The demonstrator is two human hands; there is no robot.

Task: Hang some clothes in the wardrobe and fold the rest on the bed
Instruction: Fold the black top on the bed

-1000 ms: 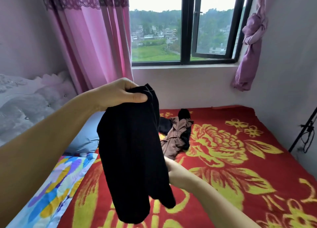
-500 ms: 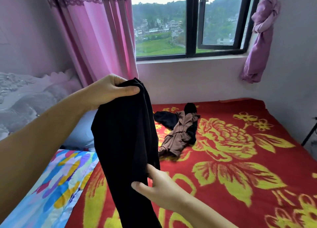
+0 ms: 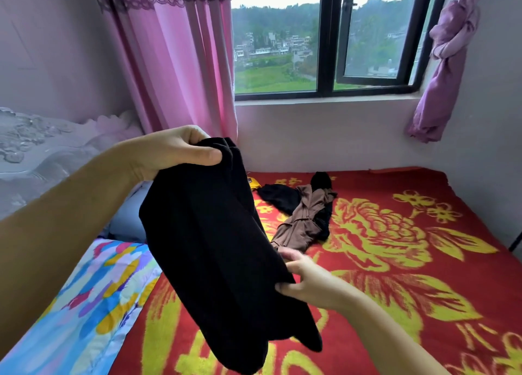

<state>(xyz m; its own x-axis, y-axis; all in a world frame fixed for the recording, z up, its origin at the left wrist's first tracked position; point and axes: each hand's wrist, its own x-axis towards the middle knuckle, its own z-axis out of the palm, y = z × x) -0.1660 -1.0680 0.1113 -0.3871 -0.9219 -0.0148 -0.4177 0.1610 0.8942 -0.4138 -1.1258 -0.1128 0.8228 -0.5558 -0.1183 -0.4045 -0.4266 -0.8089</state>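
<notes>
A person holds a black garment (image 3: 214,247) up above the bed's (image 3: 395,290) left side, the left hand (image 3: 169,151) gripping its bunched top edge between thumb and curled fingers, the right hand (image 3: 308,278) pinching its right edge lower down. The cloth hangs slanted between the two hands, clear of the red-and-yellow floral blanket. Near the bed's far edge, below the window (image 3: 324,44), a brown garment (image 3: 302,222) lies crumpled over a second dark piece (image 3: 279,198). A multicoloured pillow (image 3: 93,298) sits at the bed's left edge.
</notes>
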